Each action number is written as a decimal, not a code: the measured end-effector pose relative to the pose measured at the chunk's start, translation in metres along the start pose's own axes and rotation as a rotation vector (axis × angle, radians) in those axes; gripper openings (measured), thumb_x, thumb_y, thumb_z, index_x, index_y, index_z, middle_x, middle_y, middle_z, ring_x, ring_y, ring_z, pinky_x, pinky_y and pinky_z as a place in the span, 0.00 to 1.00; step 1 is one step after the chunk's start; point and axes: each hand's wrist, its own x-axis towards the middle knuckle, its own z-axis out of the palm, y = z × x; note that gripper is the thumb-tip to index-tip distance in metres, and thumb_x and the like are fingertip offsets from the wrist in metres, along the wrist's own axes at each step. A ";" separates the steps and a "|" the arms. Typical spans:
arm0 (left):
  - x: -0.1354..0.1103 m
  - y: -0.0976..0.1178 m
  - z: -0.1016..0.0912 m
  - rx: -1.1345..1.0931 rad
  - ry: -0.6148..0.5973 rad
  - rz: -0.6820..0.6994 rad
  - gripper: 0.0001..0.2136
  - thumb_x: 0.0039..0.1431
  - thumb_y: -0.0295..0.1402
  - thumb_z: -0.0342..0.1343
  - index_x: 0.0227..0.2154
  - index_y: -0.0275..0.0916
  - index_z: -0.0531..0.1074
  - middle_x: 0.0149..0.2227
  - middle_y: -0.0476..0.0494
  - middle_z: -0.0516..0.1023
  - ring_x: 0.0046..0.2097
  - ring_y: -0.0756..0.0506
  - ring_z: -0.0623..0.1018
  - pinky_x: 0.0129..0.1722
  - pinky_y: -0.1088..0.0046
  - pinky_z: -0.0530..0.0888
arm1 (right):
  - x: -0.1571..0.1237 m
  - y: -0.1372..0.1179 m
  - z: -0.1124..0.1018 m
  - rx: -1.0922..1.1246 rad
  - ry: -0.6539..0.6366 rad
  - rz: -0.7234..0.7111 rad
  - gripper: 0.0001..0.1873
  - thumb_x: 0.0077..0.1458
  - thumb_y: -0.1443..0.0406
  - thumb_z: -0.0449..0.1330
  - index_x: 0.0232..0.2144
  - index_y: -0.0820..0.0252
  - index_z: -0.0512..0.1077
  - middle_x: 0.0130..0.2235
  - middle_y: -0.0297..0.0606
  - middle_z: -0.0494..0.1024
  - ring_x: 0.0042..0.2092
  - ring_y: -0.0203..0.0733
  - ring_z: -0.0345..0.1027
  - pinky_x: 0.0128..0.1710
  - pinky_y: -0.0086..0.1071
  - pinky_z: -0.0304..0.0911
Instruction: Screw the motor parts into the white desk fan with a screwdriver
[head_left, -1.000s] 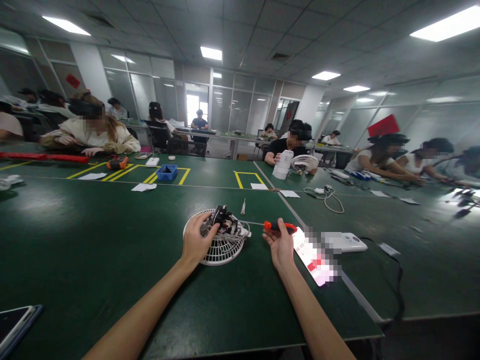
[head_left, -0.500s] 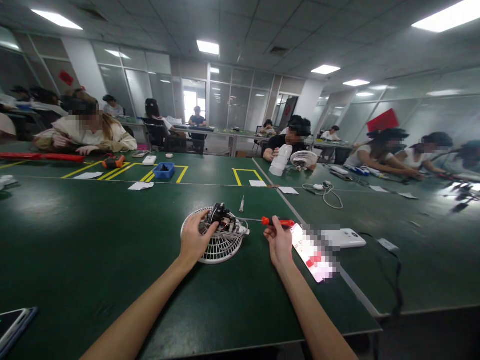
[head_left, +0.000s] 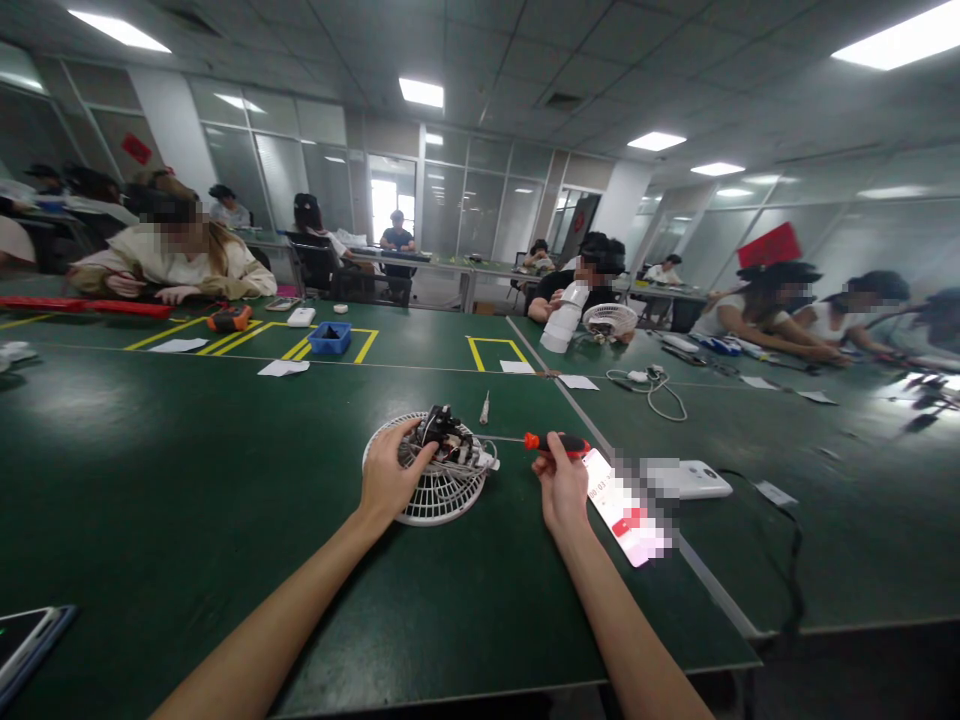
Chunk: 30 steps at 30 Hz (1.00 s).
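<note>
On the green table lies a white fan grille (head_left: 439, 500), its round ribbed side down. A black fan motor (head_left: 441, 425) with a bundled grey cord (head_left: 457, 465) sits on top of it. My left hand (head_left: 390, 470) rests over the grille's left side, thumb and fingers closed around the motor. My right hand (head_left: 562, 480) grips the red and black handle of a screwdriver (head_left: 559, 444). Its shaft points left, level, and the tip reaches the motor's right side; exactly what it touches is too small to tell.
Behind the grille lies a small clear-handled tool (head_left: 484, 408). A lit phone (head_left: 626, 515) is beside my right hand, with a white device (head_left: 697, 478) further right. A blue bin (head_left: 330, 338) stands at the back left. Co-workers sit across and along the tables.
The screwdriver handle has turned about its axis, showing more black now. My right hand has shifted very slightly right; my left hand keeps its hold on the motor.
</note>
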 end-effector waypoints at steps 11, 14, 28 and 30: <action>0.000 0.000 0.001 -0.001 0.001 0.012 0.18 0.61 0.44 0.61 0.50 0.42 0.75 0.48 0.39 0.81 0.51 0.38 0.79 0.55 0.55 0.75 | 0.001 0.002 0.001 0.008 0.024 -0.002 0.18 0.38 0.61 0.73 0.28 0.56 0.68 0.21 0.24 0.71 0.22 0.32 0.64 0.23 0.26 0.64; 0.000 -0.002 0.001 -0.005 0.005 0.019 0.19 0.61 0.44 0.61 0.51 0.42 0.75 0.49 0.40 0.80 0.51 0.38 0.79 0.55 0.55 0.74 | 0.000 0.003 0.002 -0.010 -0.007 -0.031 0.22 0.38 0.56 0.75 0.28 0.56 0.69 0.19 0.23 0.68 0.20 0.30 0.57 0.20 0.25 0.58; -0.001 -0.003 0.001 -0.002 -0.001 0.022 0.18 0.61 0.43 0.62 0.51 0.42 0.75 0.49 0.39 0.80 0.51 0.38 0.79 0.56 0.56 0.74 | -0.003 -0.001 0.002 0.016 -0.059 0.006 0.23 0.35 0.61 0.75 0.34 0.57 0.71 0.21 0.22 0.69 0.21 0.30 0.60 0.23 0.25 0.60; 0.000 -0.002 0.000 -0.003 0.003 0.026 0.18 0.61 0.43 0.62 0.51 0.42 0.75 0.49 0.39 0.81 0.51 0.38 0.79 0.55 0.56 0.74 | -0.004 -0.001 0.004 -0.012 -0.064 -0.020 0.25 0.32 0.59 0.77 0.31 0.58 0.70 0.20 0.22 0.68 0.21 0.29 0.56 0.21 0.24 0.57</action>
